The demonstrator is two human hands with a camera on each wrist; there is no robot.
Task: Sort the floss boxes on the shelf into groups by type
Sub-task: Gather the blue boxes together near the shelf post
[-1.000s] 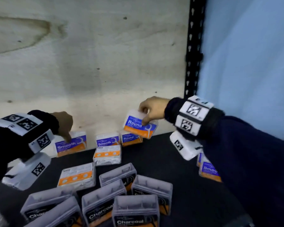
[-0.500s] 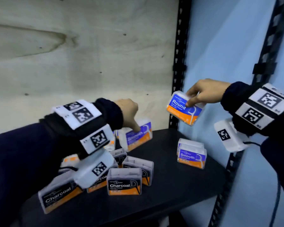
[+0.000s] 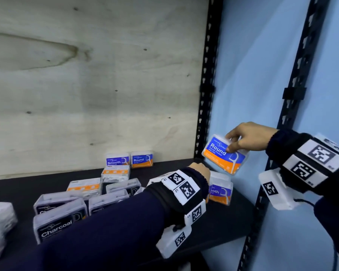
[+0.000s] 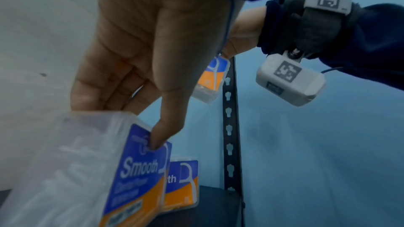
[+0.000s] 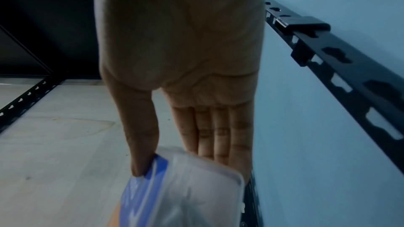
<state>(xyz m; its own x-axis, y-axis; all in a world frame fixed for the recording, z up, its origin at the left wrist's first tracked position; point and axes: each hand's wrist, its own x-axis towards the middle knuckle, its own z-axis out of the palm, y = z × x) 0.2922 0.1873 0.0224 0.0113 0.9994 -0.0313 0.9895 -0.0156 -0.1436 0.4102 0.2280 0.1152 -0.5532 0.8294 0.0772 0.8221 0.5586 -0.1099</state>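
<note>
On the black shelf board [image 3: 213,218], left to centre, lie clear plastic boxes with black Charcoal labels [image 3: 60,222]. Behind them, against the pale plywood back panel [image 3: 96,85], stand a blue-and-orange Smooth box [image 3: 117,159] and a Round box [image 3: 141,159]. The left hand [image 4: 140,54] pinches a clear Smooth-labelled floss box [image 4: 131,175] between thumb and curled fingers, just beside another Smooth box [image 3: 220,191] standing on the shelf's right end. The right hand [image 3: 249,136] clamps a blue-and-orange Round floss box [image 3: 224,154], tilted, in the air by the black slotted upright [image 3: 206,75].

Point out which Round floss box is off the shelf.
The Round box in the right hand's grip, tilted in the air by the black upright. The other Round box stands against the back board.
</note>
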